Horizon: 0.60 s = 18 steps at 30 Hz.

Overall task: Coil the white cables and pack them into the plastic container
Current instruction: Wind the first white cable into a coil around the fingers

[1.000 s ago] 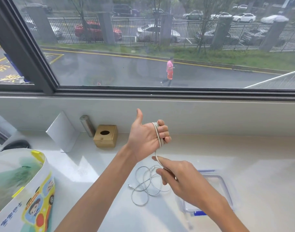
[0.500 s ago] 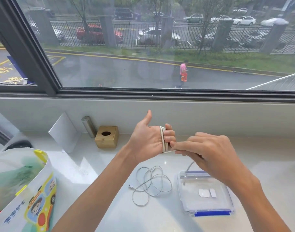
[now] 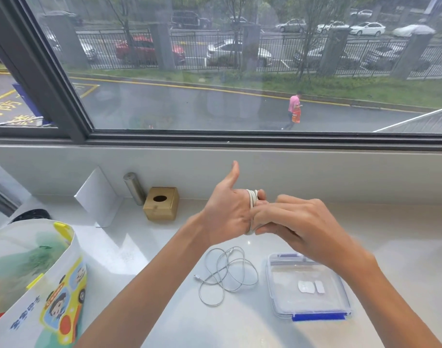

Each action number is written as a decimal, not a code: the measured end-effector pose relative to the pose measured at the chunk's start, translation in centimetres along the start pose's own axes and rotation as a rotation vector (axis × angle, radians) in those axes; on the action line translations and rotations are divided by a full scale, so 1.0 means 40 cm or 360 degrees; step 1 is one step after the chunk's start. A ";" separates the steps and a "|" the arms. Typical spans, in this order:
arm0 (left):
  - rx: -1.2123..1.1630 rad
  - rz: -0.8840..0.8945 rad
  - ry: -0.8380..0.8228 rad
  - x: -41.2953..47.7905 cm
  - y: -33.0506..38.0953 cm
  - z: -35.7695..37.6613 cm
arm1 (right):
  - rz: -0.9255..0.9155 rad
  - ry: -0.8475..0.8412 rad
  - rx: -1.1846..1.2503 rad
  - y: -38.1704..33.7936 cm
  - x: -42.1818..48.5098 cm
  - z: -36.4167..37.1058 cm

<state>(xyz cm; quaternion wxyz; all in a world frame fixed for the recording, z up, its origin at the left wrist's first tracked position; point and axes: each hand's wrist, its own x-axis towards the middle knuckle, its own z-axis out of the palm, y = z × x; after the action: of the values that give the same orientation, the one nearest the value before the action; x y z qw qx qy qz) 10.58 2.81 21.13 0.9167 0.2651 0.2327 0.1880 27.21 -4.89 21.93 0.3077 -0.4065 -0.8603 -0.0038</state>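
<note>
My left hand [image 3: 226,212] is raised above the sill with the thumb up, and a white cable [image 3: 252,199] is wound in several turns round its fingers. My right hand [image 3: 297,227] is pressed against those fingers and pinches the cable's loose end at the bottom of the coil. A second white cable [image 3: 227,272] lies in loose loops on the white sill below my hands. Right of it sits the clear plastic container [image 3: 272,292] with blue clips, partly hidden by my right wrist.
A small wooden box [image 3: 162,203] with a round hole, a metal cylinder [image 3: 134,188] and a leaning white panel [image 3: 97,197] stand at the back by the window wall. A printed cartoon bag [image 3: 36,285] fills the lower left corner.
My right hand came up from below the coil, passed round my left fingers and now sits tight against them. The slack cable is taken up into the coil.
</note>
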 end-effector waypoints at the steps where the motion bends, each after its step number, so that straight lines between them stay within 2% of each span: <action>1: -0.0020 -0.0018 0.0016 -0.003 0.006 0.000 | 0.0020 -0.0042 0.0059 0.006 -0.003 0.008; 5: 0.0016 -0.0062 0.0064 0.002 0.008 -0.008 | -0.0028 -0.0148 0.0011 0.026 0.000 0.018; 14: 0.0117 -0.0080 0.0032 0.004 0.011 -0.011 | -0.0086 -0.0198 -0.0096 0.046 -0.008 0.000; 18: 0.0319 -0.0046 -0.0087 0.009 -0.010 0.009 | -0.0133 -0.0152 -0.0123 0.040 0.001 -0.010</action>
<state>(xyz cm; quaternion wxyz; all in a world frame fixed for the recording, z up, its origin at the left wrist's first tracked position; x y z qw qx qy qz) 11.14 2.51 21.05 0.8941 0.3572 0.2292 0.1433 28.51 -3.90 21.88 0.2501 -0.3816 -0.8894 -0.0306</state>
